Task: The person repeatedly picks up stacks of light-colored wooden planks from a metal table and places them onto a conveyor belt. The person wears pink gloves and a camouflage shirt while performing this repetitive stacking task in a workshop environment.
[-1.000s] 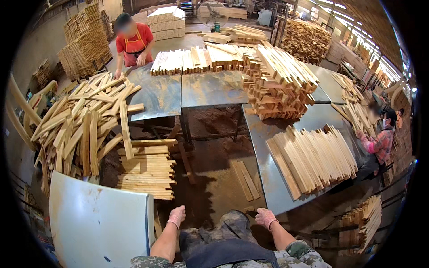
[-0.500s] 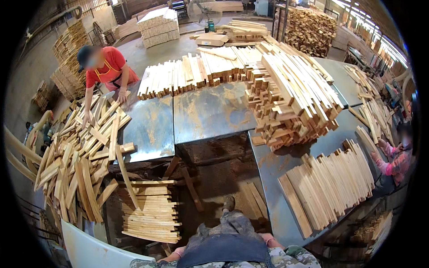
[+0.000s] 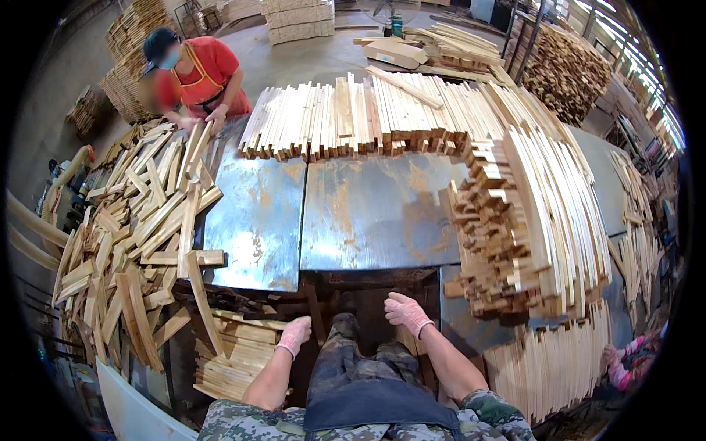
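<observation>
Both my hands wear pale pink gloves and hang in front of my legs, nothing visible in either. My left hand (image 3: 295,336) is loosely closed, beside the low stack of wood strips (image 3: 237,354) at my lower left. With its fingers curled in, my right hand (image 3: 408,312) is in front of the gap below the metal table (image 3: 375,220). A long row of pale wood strips (image 3: 312,110) lies along the table's far side. To the right rises a tall crosswise stack of strips (image 3: 540,198).
A jumbled heap of loose boards (image 3: 140,242) covers the left side, one board (image 3: 204,301) leaning down. Behind it a co-worker (image 3: 206,73) in red grips strips. Another row of strips (image 3: 555,364) lies lower right, near a second person in pink (image 3: 632,360). A white curved panel (image 3: 136,408) stands lower left.
My hands have come up from the lower edge into full view. The whole view has shifted as I moved. The co-worker in red has straightened and now has both hands on strips.
</observation>
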Available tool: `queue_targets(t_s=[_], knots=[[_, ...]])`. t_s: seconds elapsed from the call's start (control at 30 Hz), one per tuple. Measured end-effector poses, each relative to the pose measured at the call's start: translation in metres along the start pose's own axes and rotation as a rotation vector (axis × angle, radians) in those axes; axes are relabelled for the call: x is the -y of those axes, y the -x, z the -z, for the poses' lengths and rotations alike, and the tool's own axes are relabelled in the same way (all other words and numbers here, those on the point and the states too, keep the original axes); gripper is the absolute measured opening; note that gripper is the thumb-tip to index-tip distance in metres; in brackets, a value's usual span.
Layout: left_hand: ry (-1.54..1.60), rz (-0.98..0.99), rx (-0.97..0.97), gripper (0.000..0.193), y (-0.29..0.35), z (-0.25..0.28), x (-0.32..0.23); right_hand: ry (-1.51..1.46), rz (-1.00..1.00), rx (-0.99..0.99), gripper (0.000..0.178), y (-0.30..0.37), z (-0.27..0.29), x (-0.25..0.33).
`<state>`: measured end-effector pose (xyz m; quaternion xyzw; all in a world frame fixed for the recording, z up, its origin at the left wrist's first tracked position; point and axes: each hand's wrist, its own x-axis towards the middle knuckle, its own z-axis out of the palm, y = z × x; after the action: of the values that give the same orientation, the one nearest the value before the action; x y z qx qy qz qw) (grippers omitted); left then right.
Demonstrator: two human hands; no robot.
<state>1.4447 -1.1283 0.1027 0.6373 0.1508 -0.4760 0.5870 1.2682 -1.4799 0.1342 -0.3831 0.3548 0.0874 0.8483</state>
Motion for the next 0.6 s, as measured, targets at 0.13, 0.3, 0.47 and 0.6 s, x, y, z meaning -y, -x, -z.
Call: queue_targets(t_s=[0.13, 0.3, 0.47, 0.6], knots=[[-0.143, -0.176, -0.073, 0.022, -0.087, -0.013, -0.103, 0.412, -0.062, -0.051, 0.093, -0.065, -0.051, 0.078], [-0.340, -0.367, -0.280, 0.055, -0.178, -0.038, -0.250, 0.884, 0.093, -0.242, 0.109, -0.186, -0.066, 0.157], [-0.515, -0.365, -0.417, 0.076, -0.296, -0.016, -0.386, 0.951, 0.265, -0.346, 0.113, -0.304, -0.103, 0.283], [-0.350, -0.536, -0.627, 0.091, -0.381, -0.001, -0.451, 1.019, 0.429, -0.560, 0.122, -0.406, -0.108, 0.352]])
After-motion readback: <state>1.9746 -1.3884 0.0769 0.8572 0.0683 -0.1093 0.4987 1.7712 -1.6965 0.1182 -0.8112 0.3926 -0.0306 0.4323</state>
